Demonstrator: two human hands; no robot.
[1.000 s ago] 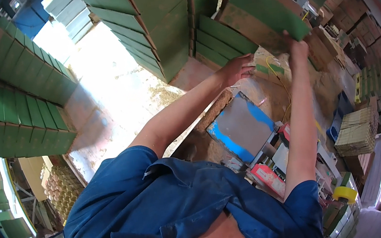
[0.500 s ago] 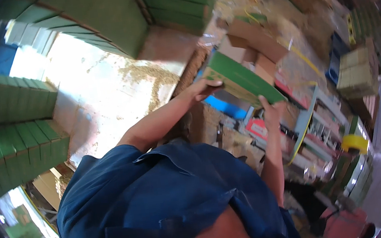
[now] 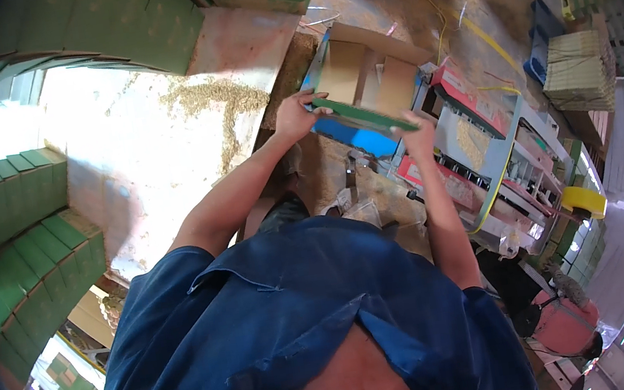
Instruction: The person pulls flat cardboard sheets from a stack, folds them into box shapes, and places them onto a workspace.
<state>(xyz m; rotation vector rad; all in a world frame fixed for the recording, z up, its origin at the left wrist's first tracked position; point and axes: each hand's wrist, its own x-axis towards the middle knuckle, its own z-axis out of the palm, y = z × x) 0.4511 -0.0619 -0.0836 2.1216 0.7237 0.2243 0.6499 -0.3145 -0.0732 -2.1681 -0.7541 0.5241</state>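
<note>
The left hand (image 3: 294, 116) grips the near-left corner of a flat cardboard box (image 3: 364, 80); the right hand (image 3: 416, 132) clasps its opposite end, fingers curled over the green edge. The box is held above a blue surface (image 3: 356, 137) beside a strapping machine (image 3: 496, 145). Its long axis runs from the left hand down-right to the right hand, brown inner face up, green edge toward the person.

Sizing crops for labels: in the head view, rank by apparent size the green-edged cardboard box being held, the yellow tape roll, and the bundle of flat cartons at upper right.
1. Green-edged cardboard box, clearly largest, though nearest the camera.
2. Bundle of flat cartons.
3. Yellow tape roll, smallest.
Both sit farther off near the bent rim, so their true sizes are unsure.
</note>
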